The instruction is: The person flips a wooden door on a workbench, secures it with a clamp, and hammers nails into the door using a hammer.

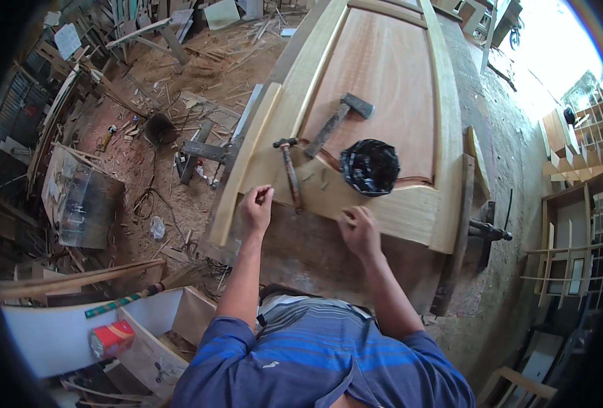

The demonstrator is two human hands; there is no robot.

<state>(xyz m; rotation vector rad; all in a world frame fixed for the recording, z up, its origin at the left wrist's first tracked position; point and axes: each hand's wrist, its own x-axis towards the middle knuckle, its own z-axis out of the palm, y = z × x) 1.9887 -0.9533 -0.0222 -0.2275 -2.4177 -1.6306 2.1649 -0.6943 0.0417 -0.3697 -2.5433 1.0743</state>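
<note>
A wooden panel door (381, 68) lies flat on the workbench in front of me. At its near left edge is my left hand (256, 208), fingers pinched together; whatever may be between them is too small to make out. My right hand (360, 231) is also closed, over the door's near edge, its fingertips hiding anything they hold. Between the hands lies a small claw hammer (291, 173). Farther off, a hatchet (339, 122) rests across the panel. A container lined with black plastic (370, 168) stands right of it, and a few small thin pieces (324, 178) lie beside it.
Clamps (206, 151) (488, 230) stick out at both sides of the bench. Offcuts and sawdust cover the floor (209, 85) at left. A white-sided drawer-like box (43, 333) with a red pack (111, 338) is near left. Wooden frames (573, 238) stand at right.
</note>
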